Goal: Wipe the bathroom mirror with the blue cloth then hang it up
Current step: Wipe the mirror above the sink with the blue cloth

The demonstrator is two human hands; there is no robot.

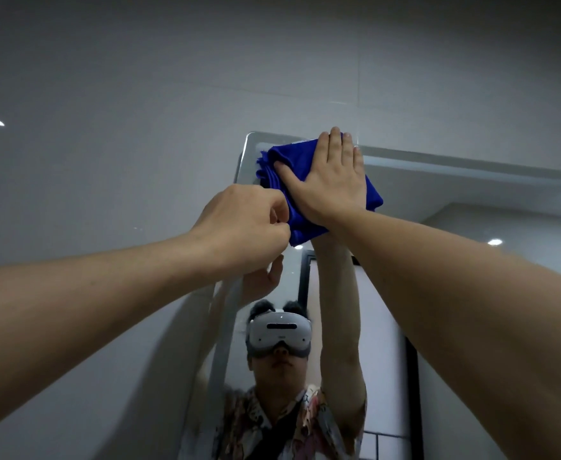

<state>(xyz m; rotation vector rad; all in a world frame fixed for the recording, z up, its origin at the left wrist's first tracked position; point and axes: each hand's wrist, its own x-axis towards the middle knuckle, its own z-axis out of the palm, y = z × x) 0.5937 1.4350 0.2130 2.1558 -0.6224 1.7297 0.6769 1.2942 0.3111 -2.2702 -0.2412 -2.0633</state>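
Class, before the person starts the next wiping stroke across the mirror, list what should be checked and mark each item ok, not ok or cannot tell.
1. Cloth lies against the mirror, at its top left corner: ok.
2. Right hand is flat on the cloth: ok.
3. Left hand pinches the cloth's lower edge, so it may drag: not ok.
4. Cloth is folded into a pad: ok.
5. Glass to the right is free of obstacles: ok.
6. Hook for hanging afterwards: cannot tell.

Hands [325,180] on blue cloth [373,194], mirror [471,194]
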